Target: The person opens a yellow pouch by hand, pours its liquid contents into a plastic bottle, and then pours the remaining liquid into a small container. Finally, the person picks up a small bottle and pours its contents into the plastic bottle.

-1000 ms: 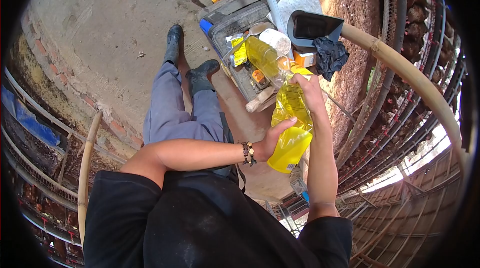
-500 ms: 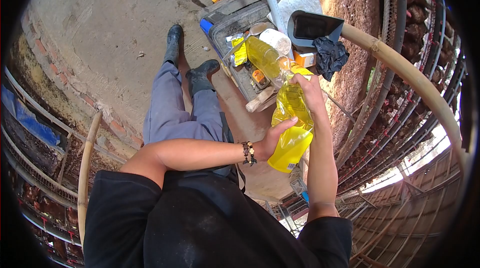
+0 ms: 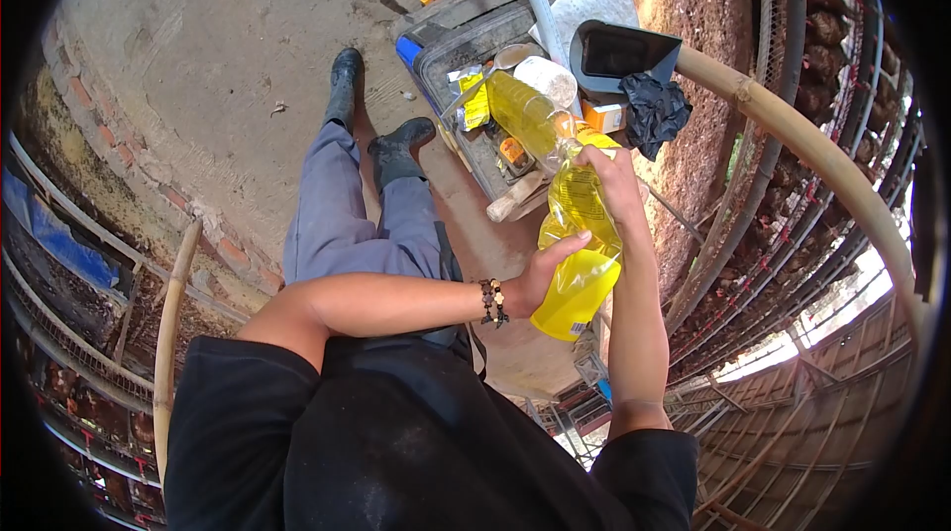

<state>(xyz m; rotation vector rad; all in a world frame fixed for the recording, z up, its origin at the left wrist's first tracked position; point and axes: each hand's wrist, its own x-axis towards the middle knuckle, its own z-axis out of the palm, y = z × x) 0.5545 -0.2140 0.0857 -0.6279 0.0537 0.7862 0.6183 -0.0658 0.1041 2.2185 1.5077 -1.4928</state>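
Observation:
My left hand (image 3: 545, 273) is closed around the side and lower part of a yellow plastic pouch (image 3: 577, 288), its thumb pressed on the front. Higher up, my right hand (image 3: 616, 184) grips the same pouch near its narrow top. That end meets the mouth of a clear plastic bottle (image 3: 525, 115) holding yellow liquid. The bottle is over a dark, cluttered tray (image 3: 456, 60). How the spout sits at the bottle's mouth is partly hidden by the crumpled film and my right fingers.
Around the bottle are a white round tub (image 3: 547, 81), a yellow packet (image 3: 474, 100), an orange-and-white box (image 3: 603, 116), a grey dustpan-like scoop (image 3: 622, 53) and a black plastic bag (image 3: 655, 115). A bamboo pole (image 3: 792, 135) curves along caged hens at right.

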